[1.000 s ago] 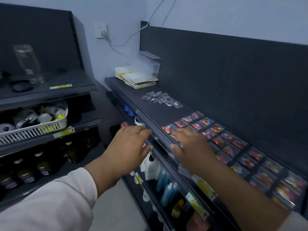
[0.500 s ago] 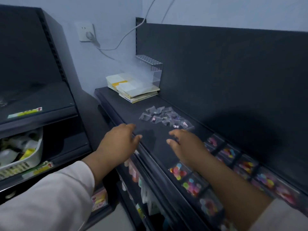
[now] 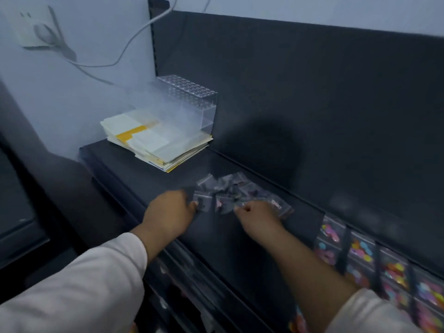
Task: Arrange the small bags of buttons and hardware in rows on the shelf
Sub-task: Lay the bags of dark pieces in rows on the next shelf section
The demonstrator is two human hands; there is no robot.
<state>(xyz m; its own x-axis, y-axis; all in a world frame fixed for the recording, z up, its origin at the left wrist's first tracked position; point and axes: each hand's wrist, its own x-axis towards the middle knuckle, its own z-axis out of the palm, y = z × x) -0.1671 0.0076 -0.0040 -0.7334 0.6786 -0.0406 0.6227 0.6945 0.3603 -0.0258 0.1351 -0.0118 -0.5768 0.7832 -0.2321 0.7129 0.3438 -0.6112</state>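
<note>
A loose pile of small clear bags [image 3: 230, 188] with dark hardware lies on the dark shelf [image 3: 230, 239]. My left hand [image 3: 168, 212] is at the pile's left edge, its fingers curled onto a bag there. At the pile's near right edge is my right hand [image 3: 260, 216], whose curled fingers and thumb pinch another bag. Both hands are blurred. Bags of colourful buttons [image 3: 360, 251] lie in rows at the shelf's right end.
A stack of papers [image 3: 153, 143] and a clear acrylic rack [image 3: 192, 99] stand at the shelf's far left. A dark back panel [image 3: 312, 104] rises behind the shelf. A wall socket [image 3: 36, 27] with a cable is at upper left. Lower shelves hold goods.
The view shifted left along the shelf. Both hands moved forward from the button rows to the clear-bag pile, and their fingers have curled onto bags.
</note>
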